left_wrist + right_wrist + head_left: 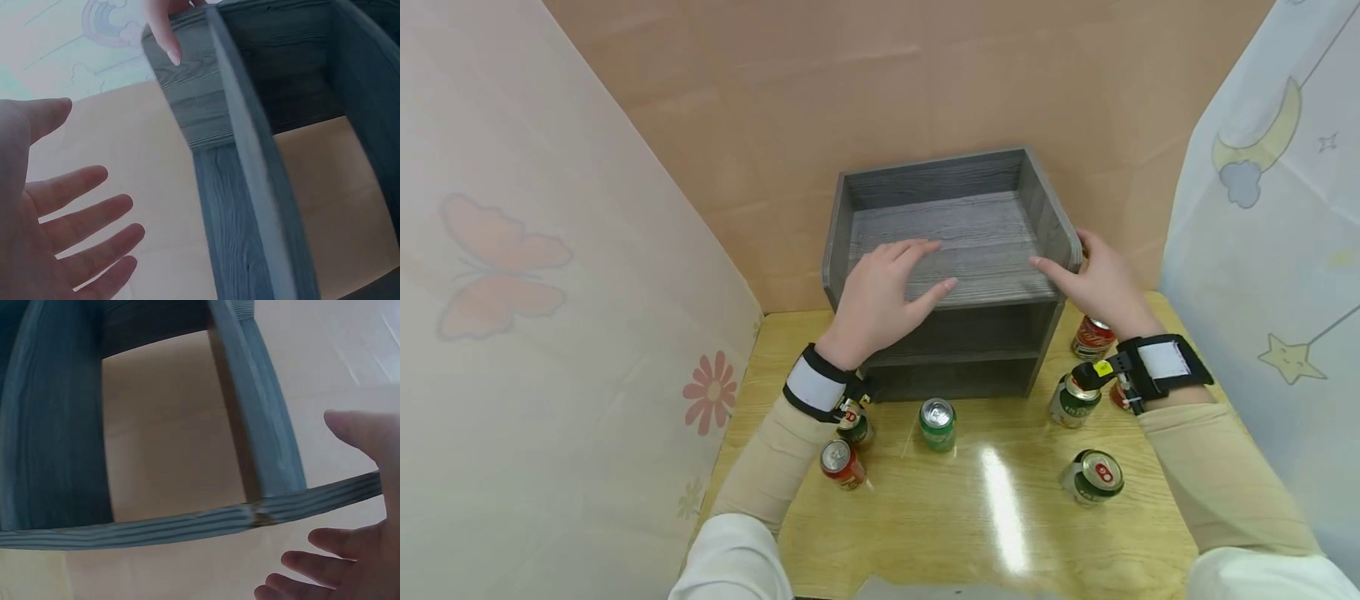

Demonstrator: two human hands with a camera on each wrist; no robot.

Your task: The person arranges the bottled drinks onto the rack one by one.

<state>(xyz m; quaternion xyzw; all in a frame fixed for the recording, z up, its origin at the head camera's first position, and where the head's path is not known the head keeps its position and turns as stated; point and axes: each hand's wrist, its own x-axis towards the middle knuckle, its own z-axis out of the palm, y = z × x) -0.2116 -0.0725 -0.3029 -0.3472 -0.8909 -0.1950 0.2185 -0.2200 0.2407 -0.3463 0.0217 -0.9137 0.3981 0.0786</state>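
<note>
A grey wood-grain shelf unit stands on the table, with a walled top tray and two lower compartments. My left hand hovers over its front left part, thumb and fingers spread and holding nothing. In the left wrist view the fingers are apart from the shelf's side. At the right side panel, my right hand straddles the edge, thumb inside and fingers outside. The right wrist view shows gaps between the panel and the extended thumb and fingers.
A green can stands before the shelf. Beneath the left wrist are a red can and a dark green can. Two dark green-and-white cans and two red cans stand right. Printed cloths border the table.
</note>
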